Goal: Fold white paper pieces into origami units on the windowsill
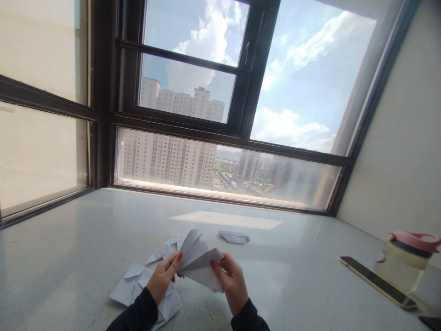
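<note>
A partly folded sheet of white paper (pixel 200 269) is held up between my two hands, its pleats fanning upward. My left hand (pixel 164 274) pinches its left edge, thumb on top. On the right edge, my right hand (pixel 231 278) grips a flap between thumb and fingers. Beneath and beside my left wrist lies a square folded paper piece (pixel 126 287), partly hidden by the arm. A smaller folded paper shape (pixel 161 252) rests just beyond my left hand. Farther back sits a flat, boat-like folded paper (pixel 234 237), apart from both hands.
A phone (pixel 377 281) lies on the pale speckled sill (pixel 292 276) at the right. Beside it stands a clear bottle (pixel 403 264) with a pink lid. A dark object (pixel 430 322) shows at the lower right corner. Dark-framed windows (pixel 179 122) rise behind the sill.
</note>
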`<state>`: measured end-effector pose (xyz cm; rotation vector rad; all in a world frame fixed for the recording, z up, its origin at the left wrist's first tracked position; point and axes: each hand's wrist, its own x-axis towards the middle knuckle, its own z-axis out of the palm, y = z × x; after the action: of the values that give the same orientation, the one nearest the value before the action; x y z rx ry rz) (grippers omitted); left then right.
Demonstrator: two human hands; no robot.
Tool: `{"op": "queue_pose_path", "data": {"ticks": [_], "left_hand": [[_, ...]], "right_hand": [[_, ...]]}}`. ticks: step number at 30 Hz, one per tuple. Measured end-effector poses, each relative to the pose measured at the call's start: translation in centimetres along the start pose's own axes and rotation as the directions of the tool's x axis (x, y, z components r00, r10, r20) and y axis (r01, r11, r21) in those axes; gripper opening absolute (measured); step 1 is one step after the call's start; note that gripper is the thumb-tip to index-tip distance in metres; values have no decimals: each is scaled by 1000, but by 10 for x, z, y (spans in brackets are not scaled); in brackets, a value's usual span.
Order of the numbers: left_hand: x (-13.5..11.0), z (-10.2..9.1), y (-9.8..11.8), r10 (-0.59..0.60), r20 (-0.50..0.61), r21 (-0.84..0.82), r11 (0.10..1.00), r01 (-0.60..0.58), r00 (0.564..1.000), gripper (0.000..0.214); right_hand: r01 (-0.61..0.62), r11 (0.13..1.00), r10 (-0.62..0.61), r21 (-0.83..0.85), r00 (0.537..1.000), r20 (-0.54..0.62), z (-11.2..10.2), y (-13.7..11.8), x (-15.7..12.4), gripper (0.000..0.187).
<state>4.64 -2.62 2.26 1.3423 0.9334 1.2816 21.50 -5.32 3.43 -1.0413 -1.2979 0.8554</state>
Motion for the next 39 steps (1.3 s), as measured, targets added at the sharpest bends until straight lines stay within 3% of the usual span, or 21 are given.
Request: {"op": "queue_pose_path", "data": {"ticks": [7,11,17,21,28,34,39], "left_hand": [[1,2,-9,-2,263,133,991,-35,965,53],[0,3,-12,-29,314,131,991,-13,949,53],[-4,7,-6,-46,343,-5,999,51,938,49],[-5,8,-3,-46,393,-79,993,84,918,47],[-11,8,7,-42,483,-26,998,62,875,46],[-13,11,6,-11,522,-54,997,47,853,45],[-11,10,2,-15,471,-53,998,45,882,46]], "right_hand": [[213,924,-236,-317,971,-35,-4,0,1,21],[267,885,-300,-382,954,-27,-4,2,0,16],[344,830,-370,-438,929,28,-1,-2,-3,10],[324,833,-355,-449,935,17,-2,1,-2,10],[154,894,-225,-420,967,-123,-2,4,1,17],[157,889,-235,-429,963,-135,-1,2,1,18],[133,880,-238,-456,954,-181,-2,8,1,17]]}}
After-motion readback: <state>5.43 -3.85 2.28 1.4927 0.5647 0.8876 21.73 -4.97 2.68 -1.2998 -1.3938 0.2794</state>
